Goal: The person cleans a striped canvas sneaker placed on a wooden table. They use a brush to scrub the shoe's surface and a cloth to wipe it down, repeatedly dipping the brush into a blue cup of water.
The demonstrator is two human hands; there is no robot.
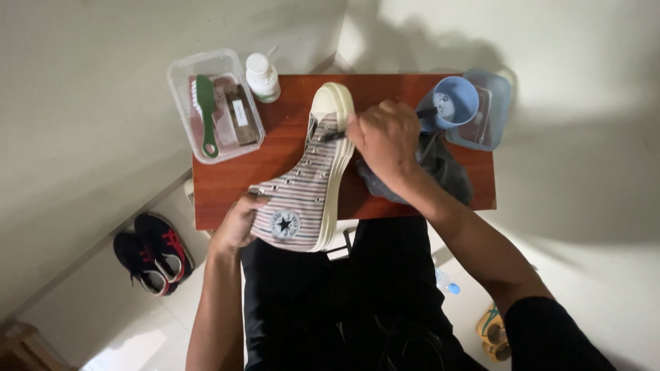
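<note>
Striped high-top sneaker [302, 196] lying on its side across the middle of the reddish wooden surface [227, 185], toe cap toward the far edge, heel overhanging the near edge. Left hand [237, 223] cupped around the heel, steadying it. Right hand [385, 137] closed on a thin dark brush [337, 135], bristle end pressed against the upper near the toe. Grey cloth [447, 172] bunched just beside the sole, partly hidden under the right wrist. Blue cup [450, 103] at the far right corner, against a blue-tinted container [495, 110]. Clear tray [184, 89] off the left far corner, holding a green-handled brush [205, 113]. Small white bottle [262, 77] between tray and toe. Red-and-black shoes [155, 251] on the floor, lower left.
</note>
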